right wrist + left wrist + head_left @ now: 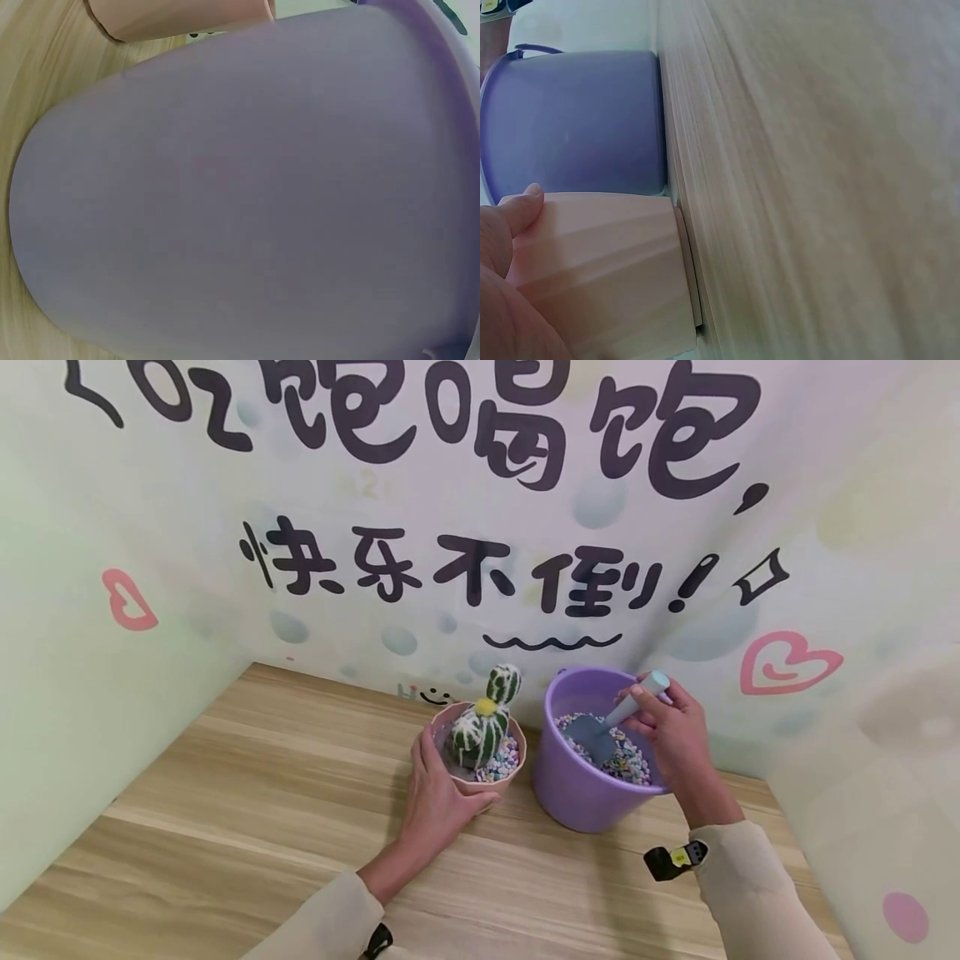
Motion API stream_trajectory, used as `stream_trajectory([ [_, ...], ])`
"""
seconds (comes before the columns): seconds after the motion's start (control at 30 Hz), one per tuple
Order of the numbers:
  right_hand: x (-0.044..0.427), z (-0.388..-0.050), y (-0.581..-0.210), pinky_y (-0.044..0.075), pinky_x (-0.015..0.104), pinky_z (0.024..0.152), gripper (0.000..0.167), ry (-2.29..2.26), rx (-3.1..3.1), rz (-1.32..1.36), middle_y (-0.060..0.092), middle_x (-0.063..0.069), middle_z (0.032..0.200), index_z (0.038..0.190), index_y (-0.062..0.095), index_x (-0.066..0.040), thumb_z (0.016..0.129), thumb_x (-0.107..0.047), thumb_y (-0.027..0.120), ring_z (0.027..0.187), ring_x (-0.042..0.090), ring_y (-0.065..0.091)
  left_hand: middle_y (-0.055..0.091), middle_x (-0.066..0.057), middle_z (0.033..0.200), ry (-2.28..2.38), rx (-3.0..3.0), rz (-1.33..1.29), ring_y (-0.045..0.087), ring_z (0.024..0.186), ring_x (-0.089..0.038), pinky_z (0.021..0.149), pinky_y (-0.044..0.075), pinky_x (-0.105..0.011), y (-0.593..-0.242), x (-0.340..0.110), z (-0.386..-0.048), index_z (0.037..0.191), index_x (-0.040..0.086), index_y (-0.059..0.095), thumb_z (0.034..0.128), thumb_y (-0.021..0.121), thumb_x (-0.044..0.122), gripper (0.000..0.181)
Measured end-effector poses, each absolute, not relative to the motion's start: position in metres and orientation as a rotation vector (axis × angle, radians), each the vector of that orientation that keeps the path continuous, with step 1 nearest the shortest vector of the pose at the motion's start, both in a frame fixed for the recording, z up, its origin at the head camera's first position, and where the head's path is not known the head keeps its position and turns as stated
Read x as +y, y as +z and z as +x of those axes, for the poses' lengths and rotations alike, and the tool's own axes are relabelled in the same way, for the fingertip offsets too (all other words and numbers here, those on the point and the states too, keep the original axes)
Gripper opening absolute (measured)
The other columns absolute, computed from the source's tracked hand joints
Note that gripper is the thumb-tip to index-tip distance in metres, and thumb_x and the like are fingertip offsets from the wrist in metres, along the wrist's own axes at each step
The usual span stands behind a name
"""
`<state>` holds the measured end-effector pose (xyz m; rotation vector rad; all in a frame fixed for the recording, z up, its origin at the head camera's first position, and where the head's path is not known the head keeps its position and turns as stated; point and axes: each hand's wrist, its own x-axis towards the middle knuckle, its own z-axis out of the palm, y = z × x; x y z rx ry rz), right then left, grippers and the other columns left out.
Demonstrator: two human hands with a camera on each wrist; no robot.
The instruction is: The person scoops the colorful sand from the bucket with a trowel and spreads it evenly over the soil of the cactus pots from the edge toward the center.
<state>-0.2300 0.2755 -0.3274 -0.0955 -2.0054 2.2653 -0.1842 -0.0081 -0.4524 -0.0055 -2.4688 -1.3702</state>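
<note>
A pink pot [480, 787] holds a green cactus [477, 739] with a yellow flower; coloured pebbles [501, 762] lie on its right side, grey material on its left. My left hand [438, 797] grips the pot's near left side, thumb along the front, also seen on the pot [607, 262] in the left wrist view. My right hand [675, 727] holds the light handle of a grey-blue scoop [592, 737], whose blade rests among pebbles inside the purple bucket [577, 797]. In the right wrist view the bucket [240, 187] hides that hand.
The bucket stands just right of the pot on the wooden table [262, 793]. Behind both rises a wall covering [420, 635] with black writing and hearts. Further wall surfaces flank the table at left and right.
</note>
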Motion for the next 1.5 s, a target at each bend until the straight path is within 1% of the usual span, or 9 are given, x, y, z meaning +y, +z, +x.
stream_trajectory([
  [0.17, 0.2748, -0.2308, -0.3264, 0.056, 0.029, 0.074, 0.035, 2.269, -2.015, -0.108, 0.074, 0.004, 0.095, 0.116, 0.058, -0.008, 0.087, -0.022, 0.073, 0.089, 0.021, 0.073, 0.023, -0.02, 0.151, -1.369, -2.471, -0.008, 0.039, 0.133, -0.039, 0.106, 0.04, -0.05, -0.4524, -0.0084, -0.1848, 0.152, 0.007, 0.01, 0.0555, 0.095, 0.04, 0.133],
  [0.37, 0.2708, -0.2321, -0.3257, 0.057, 0.024, 0.067, 0.039, 2.22, -2.059, -0.13, 0.074, 0.003, 0.095, 0.118, 0.055, -0.006, 0.088, -0.023, 0.072, 0.084, 0.017, 0.073, 0.023, -0.019, 0.151, -1.36, -2.465, -0.014, 0.039, 0.133, -0.039, 0.106, 0.039, -0.049, -0.4529, -0.0084, -0.1856, 0.152, 0.006, 0.011, 0.055, 0.095, 0.04, 0.133],
  [0.53, 0.2683, -0.2311, -0.3266, 0.057, 0.025, 0.067, 0.043, 2.185, -2.079, -0.16, 0.073, 0.001, 0.092, 0.121, 0.053, -0.004, 0.088, -0.024, 0.071, 0.083, 0.016, 0.073, 0.024, -0.019, 0.151, -1.35, -2.48, -0.004, 0.039, 0.133, -0.039, 0.107, 0.039, -0.05, -0.4534, -0.0086, -0.1853, 0.152, 0.007, 0.01, 0.0549, 0.095, 0.041, 0.133],
  [0.8, 0.2662, -0.2321, -0.3266, 0.057, 0.025, 0.061, 0.031, 2.116, -2.054, -0.248, 0.072, -0.001, 0.085, 0.11, 0.059, -0.009, 0.087, -0.025, 0.073, 0.075, 0.014, 0.072, 0.022, -0.019, 0.152, -1.368, -2.484, 0.002, 0.037, 0.135, -0.038, 0.107, 0.038, -0.049, -0.4526, -0.0086, -0.1845, 0.152, 0.007, 0.01, 0.0551, 0.095, 0.038, 0.133],
  [0.93, 0.2662, -0.2314, -0.3266, 0.057, 0.026, 0.06, 0.029, 2.088, -2.054, -0.326, 0.072, -0.001, 0.085, 0.11, 0.059, -0.011, 0.089, -0.024, 0.071, 0.074, 0.014, 0.072, 0.023, -0.019, 0.152, -1.372, -2.48, 0.001, 0.037, 0.134, -0.037, 0.107, 0.039, -0.049, -0.4525, -0.0083, -0.1852, 0.153, 0.007, 0.009, 0.0543, 0.096, 0.037, 0.135],
  [1.07, 0.2673, -0.23, -0.3259, 0.057, 0.026, 0.06, 0.031, 2.073, -2.048, -0.379, 0.072, -0.001, 0.086, 0.112, 0.059, -0.011, 0.089, -0.027, 0.071, 0.073, 0.014, 0.072, 0.022, -0.019, 0.152, -1.375, -2.479, -0.008, 0.037, 0.133, -0.038, 0.107, 0.039, -0.049, -0.4523, -0.0083, -0.1858, 0.154, 0.008, 0.008, 0.0538, 0.096, 0.038, 0.136],
  [1.5, 0.2724, -0.2268, -0.323, 0.058, 0.031, 0.062, 0.031, 2.223, -1.92, -0.414, 0.074, 0.001, 0.083, 0.112, 0.054, -0.01, 0.09, -0.026, 0.07, 0.074, 0.017, 0.073, 0.022, -0.019, 0.152, -1.356, -2.489, 0.002, 0.036, 0.135, -0.036, 0.107, 0.039, -0.048, -0.4537, -0.0083, -0.1858, 0.153, 0.006, 0.01, 0.0541, 0.095, 0.039, 0.134],
])
